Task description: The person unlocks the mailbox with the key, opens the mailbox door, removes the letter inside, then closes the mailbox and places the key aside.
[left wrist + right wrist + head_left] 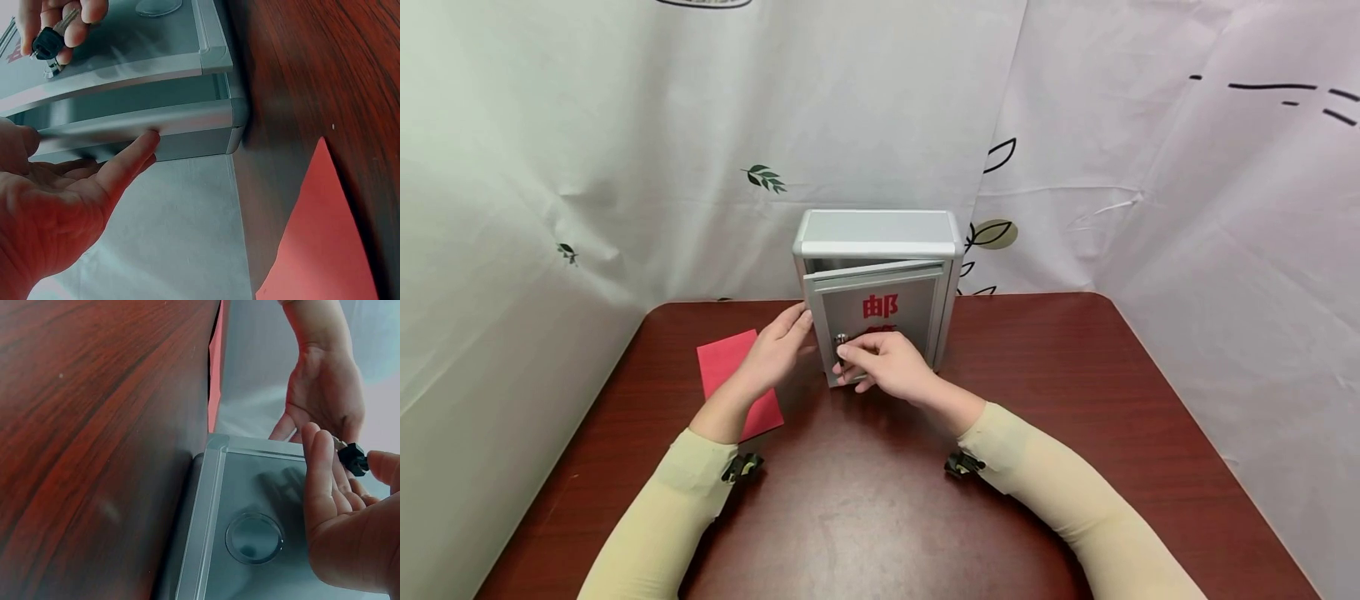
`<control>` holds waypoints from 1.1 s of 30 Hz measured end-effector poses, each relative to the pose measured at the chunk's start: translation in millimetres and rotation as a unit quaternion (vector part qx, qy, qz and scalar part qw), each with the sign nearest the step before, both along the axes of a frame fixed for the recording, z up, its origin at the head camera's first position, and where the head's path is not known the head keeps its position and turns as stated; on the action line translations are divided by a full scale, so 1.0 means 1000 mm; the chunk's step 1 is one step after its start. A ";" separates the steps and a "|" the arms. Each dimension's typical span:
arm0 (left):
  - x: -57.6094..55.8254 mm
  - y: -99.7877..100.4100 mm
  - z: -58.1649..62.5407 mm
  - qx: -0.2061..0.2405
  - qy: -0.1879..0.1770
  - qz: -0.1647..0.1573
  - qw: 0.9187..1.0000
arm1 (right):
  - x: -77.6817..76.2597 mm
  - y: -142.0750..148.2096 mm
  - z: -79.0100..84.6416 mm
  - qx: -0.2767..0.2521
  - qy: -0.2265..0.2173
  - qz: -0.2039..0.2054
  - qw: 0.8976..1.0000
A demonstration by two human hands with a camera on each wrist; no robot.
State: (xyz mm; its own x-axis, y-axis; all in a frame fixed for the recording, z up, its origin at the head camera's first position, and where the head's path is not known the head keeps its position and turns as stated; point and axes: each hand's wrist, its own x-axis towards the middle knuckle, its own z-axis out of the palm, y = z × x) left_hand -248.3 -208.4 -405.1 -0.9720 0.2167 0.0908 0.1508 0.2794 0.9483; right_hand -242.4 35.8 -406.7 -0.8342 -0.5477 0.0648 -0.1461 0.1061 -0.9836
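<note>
A silver metal mailbox (880, 227) with red characters stands upright on the table. Its front door (917, 312) is ajar, the left edge swung out from the body. At the lock near that edge, my right hand (895, 362) pinches a black-headed key (49, 44) between thumb and fingers. A second key seems to hang there too, but the fingers partly cover it. My left hand (778, 346) lies along the mailbox's left side, its extended fingers touching the body's edge in the left wrist view. To the left, partly under my left forearm, lies a red envelope (724, 357).
The mailbox stands near the back edge of the dark red wooden table (865, 517). Pale printed cloth (880, 100) hangs behind and on both sides. A round clear disc (253, 539) sits low on the door.
</note>
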 end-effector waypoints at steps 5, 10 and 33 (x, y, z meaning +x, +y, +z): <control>0.001 0.000 0.001 0.003 0.000 0.003 1.000 | -0.003 -0.004 -0.001 -0.004 0.002 -0.013 1.000; 0.001 0.001 0.002 0.001 0.004 0.004 1.000 | -0.007 -0.007 -0.002 -0.008 0.001 -0.028 1.000; 0.001 0.004 0.001 -0.003 -0.001 0.017 1.000 | -0.010 -0.017 -0.002 -0.004 0.010 -0.070 0.997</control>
